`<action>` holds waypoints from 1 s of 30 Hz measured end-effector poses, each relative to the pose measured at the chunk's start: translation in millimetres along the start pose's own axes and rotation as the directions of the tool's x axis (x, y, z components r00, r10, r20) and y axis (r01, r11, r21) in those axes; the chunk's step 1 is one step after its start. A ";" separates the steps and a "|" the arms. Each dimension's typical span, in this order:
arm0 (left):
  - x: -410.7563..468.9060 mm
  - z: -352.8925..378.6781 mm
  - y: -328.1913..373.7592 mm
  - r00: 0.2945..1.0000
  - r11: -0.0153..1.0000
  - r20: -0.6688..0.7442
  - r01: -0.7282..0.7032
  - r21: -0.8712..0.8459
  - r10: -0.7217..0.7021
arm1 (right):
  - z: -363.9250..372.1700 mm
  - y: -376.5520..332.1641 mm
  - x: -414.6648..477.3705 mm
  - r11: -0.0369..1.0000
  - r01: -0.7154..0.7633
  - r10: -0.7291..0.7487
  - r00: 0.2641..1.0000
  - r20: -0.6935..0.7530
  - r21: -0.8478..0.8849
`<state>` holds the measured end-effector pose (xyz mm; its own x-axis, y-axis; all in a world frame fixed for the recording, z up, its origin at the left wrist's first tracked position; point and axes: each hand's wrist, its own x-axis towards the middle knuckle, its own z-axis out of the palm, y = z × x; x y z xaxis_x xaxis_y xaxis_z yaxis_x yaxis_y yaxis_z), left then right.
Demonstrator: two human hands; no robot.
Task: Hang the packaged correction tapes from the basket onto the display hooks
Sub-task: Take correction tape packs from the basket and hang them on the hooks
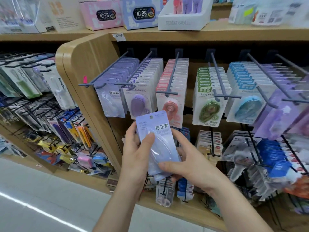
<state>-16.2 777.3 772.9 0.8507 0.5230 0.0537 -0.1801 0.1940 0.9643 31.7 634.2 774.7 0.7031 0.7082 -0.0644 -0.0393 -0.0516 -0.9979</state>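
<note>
While the left hand (133,149) and the right hand (190,166) both grip the tape pack (161,144), it looks light, stiff and slippery; hold its card edges.

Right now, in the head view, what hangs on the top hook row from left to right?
Pale lilac tape packs → purple tape packs → red tape packs → green tape packs → blue tape packs → lavender packs at the right edge.

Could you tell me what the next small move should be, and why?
Probably raise the lavender pack up-left so its hang hole meets the tip of the leftmost hook: the left hand and right hand grip it below the hooks, and that hook carries matching packs.
</note>
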 end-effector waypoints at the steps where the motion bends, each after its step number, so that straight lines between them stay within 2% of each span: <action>1: 0.4 -0.7 4.0 1.000 1.000 -0.008 0.015 -0.020 -0.015 | -2.7 -0.1 -1.7 0.999 0.013 -0.013 1.000 -0.003 -0.046; 5: 5.8 -8.2 14.0 0.998 0.997 -0.031 0.060 -0.047 -0.061 | -8.7 -2.1 -7.6 0.971 0.024 -0.025 1.000 0.001 -0.238; 9: 6.7 -10.0 19.3 0.997 0.996 0.009 0.079 -0.034 -0.079 | -10.3 -5.4 -10.1 0.964 0.054 -0.053 0.999 0.010 -0.262; 14: 6.8 -10.1 17.2 0.996 0.997 -0.035 0.080 -0.002 -0.080 | -16.7 -7.9 -12.0 0.956 0.057 -0.045 0.998 0.047 -0.289; 18: 7.5 -12.8 14.8 0.985 0.994 -0.135 0.107 -0.037 -0.111 | -25.9 -4.2 -12.1 0.966 0.038 -0.025 0.998 0.051 -0.257; 22: 7.4 -13.4 12.9 0.983 0.990 -0.132 0.120 -0.073 -0.129 | -32.2 -1.9 -10.4 0.968 0.041 -0.035 0.999 0.031 -0.249; 26: 7.5 -13.4 12.4 0.976 0.983 -0.146 0.142 -0.119 -0.159 | -39.7 0.9 -6.4 0.988 0.026 -0.031 0.999 -0.029 -0.155; 30: 7.2 -16.3 15.1 0.973 0.989 -0.198 0.099 -0.106 -0.119 | -43.0 5.6 0.1 0.996 0.016 -0.021 0.998 -0.053 -0.093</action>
<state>-20.9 797.5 783.7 0.7516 0.6498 -0.1136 -0.1459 0.3317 0.9320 62.0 603.7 769.4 0.7402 0.6710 -0.0430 0.0381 -0.1057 -0.9937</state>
